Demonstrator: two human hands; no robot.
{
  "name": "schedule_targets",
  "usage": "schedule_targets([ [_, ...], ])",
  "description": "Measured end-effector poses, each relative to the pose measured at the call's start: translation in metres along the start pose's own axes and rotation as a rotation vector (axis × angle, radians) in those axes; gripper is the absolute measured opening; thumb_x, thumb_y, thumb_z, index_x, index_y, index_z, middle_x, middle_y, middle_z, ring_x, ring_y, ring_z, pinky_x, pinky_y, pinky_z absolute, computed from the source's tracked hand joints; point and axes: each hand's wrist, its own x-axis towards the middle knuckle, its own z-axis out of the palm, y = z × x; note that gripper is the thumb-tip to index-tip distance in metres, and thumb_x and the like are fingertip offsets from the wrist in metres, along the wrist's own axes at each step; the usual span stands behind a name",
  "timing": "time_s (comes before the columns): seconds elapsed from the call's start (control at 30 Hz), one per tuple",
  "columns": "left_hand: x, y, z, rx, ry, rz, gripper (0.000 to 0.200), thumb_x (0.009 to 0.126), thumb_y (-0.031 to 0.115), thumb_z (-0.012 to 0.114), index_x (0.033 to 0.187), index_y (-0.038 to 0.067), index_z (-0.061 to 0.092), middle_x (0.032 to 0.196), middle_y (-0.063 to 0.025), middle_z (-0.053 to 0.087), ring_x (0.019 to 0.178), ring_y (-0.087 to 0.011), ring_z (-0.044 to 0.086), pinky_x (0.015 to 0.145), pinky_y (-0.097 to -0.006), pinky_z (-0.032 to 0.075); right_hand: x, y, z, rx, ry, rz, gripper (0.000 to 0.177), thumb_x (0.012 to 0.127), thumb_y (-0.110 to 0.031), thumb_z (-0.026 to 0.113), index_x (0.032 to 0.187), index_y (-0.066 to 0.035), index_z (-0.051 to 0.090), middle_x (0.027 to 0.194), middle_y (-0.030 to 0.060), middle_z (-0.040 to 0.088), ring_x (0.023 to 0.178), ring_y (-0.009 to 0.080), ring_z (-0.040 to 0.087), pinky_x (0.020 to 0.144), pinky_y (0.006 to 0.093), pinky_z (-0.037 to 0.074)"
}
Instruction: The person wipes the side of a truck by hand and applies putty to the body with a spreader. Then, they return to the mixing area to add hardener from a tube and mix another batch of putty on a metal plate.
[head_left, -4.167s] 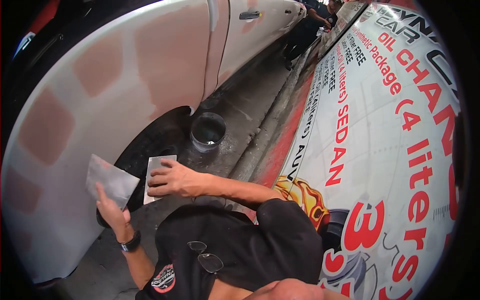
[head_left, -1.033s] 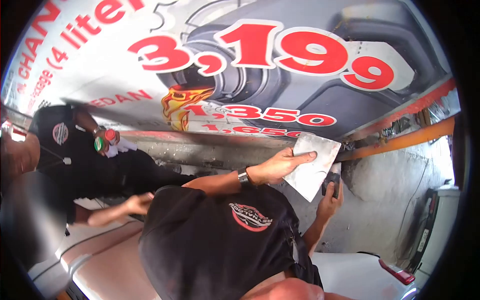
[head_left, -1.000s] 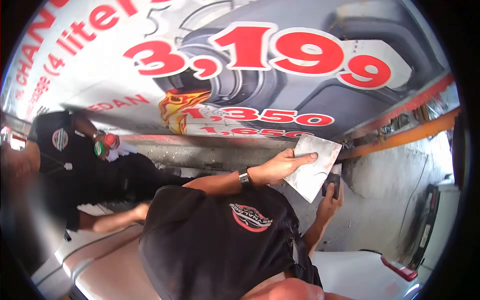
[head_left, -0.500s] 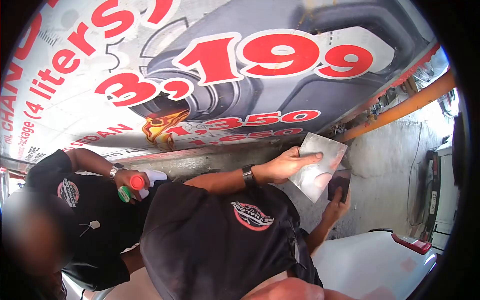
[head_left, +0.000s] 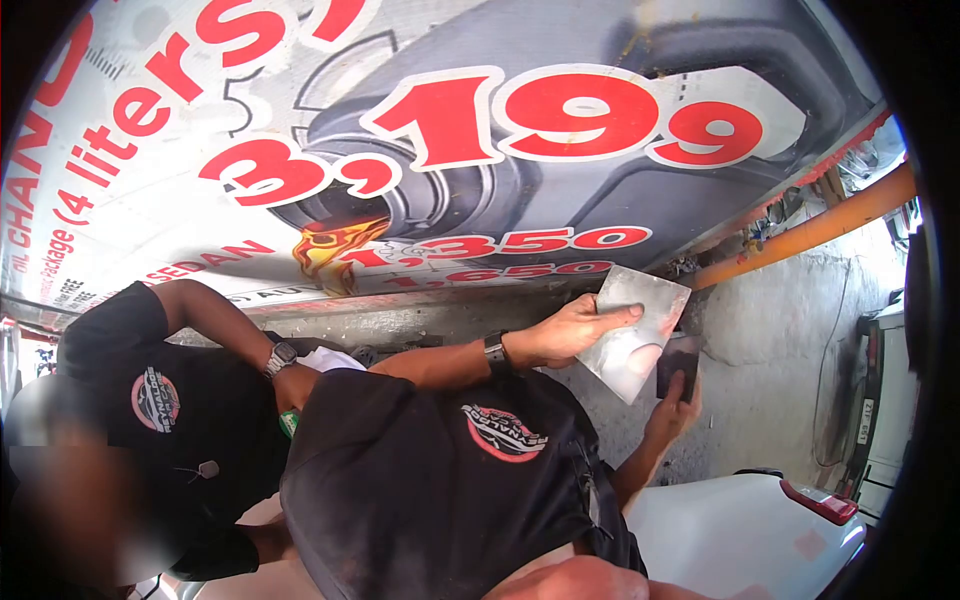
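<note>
My left hand [head_left: 575,332], with a dark watch on its wrist, grips a flat, shiny grey rectangular sheet [head_left: 632,345]. The thumb lies across its upper face and the other fingers are mostly hidden. A pale, rounded patch shows in the sheet's lower half. Just beyond its right edge, my right hand [head_left: 681,398] holds a smaller, dark rectangular flat object [head_left: 682,362], thumb resting on its face. The sheet partly overlaps this dark piece in view, and its kind cannot be made out. My black shirt [head_left: 430,490] fills the space below the hands.
A co-worker in a black shirt [head_left: 110,350] stands close on the left; their watch hand [head_left: 293,385] is near a green item and white cloth. A large printed banner [head_left: 440,220] covers the wall. An orange pole [head_left: 800,240], white car [head_left: 700,520] and concrete floor [head_left: 760,340] lie rightward.
The co-worker's arm has shifted, and the red-capped item in their hand has gone out of sight behind my shirt. My hands, the sheet and the dark piece stay nearly still.
</note>
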Motion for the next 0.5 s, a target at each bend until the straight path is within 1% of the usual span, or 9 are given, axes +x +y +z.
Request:
schedule_targets([
  [0.13,-0.0013,-0.0012,0.0005,0.002,0.011,-0.01,0.039,0.093,0.03,0.067,0.117,0.0,0.062,0.105,-0.0065,0.068,0.09,-0.0137,0.066,0.078,-0.0294,0.053,0.0012,-0.0041,-0.0006,0.011,0.011,-0.014,0.026,0.096,-0.016,0.054,0.109,0.005,0.062,0.094,0.0166,0.065,0.082,0.0253,0.062,0.074,0.0334,0.048],
  [0.23,-0.0021,0.0001,0.002,0.001,0.021,-0.012,0.038,0.093,0.029,0.067,0.117,0.001,0.062,0.104,-0.0062,0.068,0.09,-0.0136,0.066,0.078,-0.0292,0.053,0.0016,-0.0055,-0.0032,-0.037,-0.018,-0.004,0.026,0.096,-0.015,0.054,0.109,0.005,0.062,0.093,0.0154,0.065,0.081,0.0238,0.061,0.074,0.0327,0.048],
  [0.33,-0.0026,-0.0003,0.0038,-0.013,0.015,-0.012,0.037,0.093,0.029,0.067,0.117,0.001,0.062,0.104,-0.0059,0.069,0.089,-0.0131,0.066,0.077,-0.0289,0.053,0.0008,-0.0016,-0.0025,0.013,0.013,-0.051,0.025,0.096,-0.015,0.054,0.109,0.005,0.062,0.091,0.0137,0.065,0.08,0.0225,0.061,0.073,0.0319,0.048],
  [0.43,-0.0027,0.0,0.005,-0.028,0.011,-0.018,0.035,0.094,0.028,0.067,0.116,0.002,0.062,0.103,-0.0055,0.069,0.087,-0.0129,0.067,0.075,-0.029,0.054,-0.0008,-0.006,-0.0043,0.043,0.023,-0.01,0.024,0.096,-0.015,0.054,0.109,0.005,0.062,0.091,0.0121,0.065,0.08,0.0204,0.06,0.072,0.0307,0.048],
  [0.5,-0.0028,-0.0007,0.0054,-0.038,0.023,-0.024,0.033,0.094,0.027,0.066,0.116,0.002,0.063,0.102,-0.0051,0.069,0.086,-0.0127,0.067,0.074,-0.0293,0.054,-0.0003,-0.0018,-0.0076,0.022,0.019,-0.037,0.024,0.096,-0.015,0.055,0.108,0.005,0.062,0.092,0.0119,0.065,0.081,0.0192,0.06,0.073,0.0303,0.048],
])
